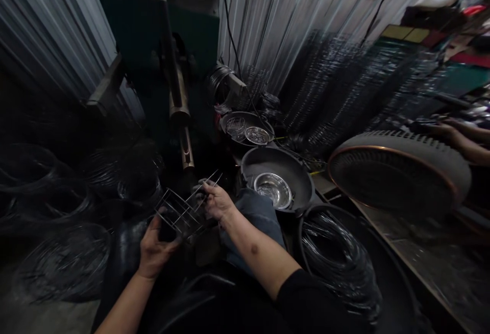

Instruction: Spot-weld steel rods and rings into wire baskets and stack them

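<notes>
My left hand [156, 246] grips the lower left side of a small wire rack [178, 211] made of thin crossed metal rods. On its upper right, my right hand [217, 200] is closed around the ends of the rods, some of which stick out past the fingers. The rack is held tilted above my lap, below the electrode [187, 155] of a dark green machine. Dim light hides the exact finger contact and the rack's lower edge.
A black basin [308, 183] holds a shiny metal bowl [264, 186]; a second basin [225, 125] stands behind it. Wire loops [340, 262] fill a tub at right. Round fan [398, 176] stands nearby. Wire coils [61, 262] lie left. Another person's arm [470, 140] shows far right.
</notes>
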`<state>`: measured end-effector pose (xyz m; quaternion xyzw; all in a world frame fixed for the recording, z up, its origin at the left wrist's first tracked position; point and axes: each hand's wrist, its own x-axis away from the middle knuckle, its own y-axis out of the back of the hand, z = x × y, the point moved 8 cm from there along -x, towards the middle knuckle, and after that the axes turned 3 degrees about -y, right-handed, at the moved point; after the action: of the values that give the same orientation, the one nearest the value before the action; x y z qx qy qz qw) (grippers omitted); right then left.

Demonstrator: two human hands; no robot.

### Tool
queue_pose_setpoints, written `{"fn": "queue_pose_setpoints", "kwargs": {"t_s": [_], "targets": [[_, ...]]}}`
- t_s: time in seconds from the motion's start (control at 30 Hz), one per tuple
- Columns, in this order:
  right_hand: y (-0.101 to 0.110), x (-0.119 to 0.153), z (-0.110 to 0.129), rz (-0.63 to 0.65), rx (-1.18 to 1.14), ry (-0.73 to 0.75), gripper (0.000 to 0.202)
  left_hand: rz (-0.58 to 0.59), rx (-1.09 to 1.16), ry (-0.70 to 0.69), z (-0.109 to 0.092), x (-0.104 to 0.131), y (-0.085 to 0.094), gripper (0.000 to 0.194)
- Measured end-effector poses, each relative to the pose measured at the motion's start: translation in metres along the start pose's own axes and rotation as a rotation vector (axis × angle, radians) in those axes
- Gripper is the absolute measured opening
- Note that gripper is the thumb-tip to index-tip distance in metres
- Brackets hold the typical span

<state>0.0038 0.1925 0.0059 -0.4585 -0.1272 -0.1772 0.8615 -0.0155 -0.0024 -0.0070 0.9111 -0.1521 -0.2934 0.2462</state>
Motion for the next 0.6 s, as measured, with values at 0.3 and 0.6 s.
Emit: {"fn": "queue_pose_setpoints", "kwargs": {"t_s": [0.3,0.6], "targets": [[-0.007,-0.004,0.002,-0.104,-0.052,0.039,0.008,0.061,0.14,0.109,0.023,0.006,-0.01,0.085],[-0.009,-0.011,0.002,-0.136,-0.043,0.084,0.011,0.028,0.038,0.036,0.011,-0.002,0.003,0.079]]}}
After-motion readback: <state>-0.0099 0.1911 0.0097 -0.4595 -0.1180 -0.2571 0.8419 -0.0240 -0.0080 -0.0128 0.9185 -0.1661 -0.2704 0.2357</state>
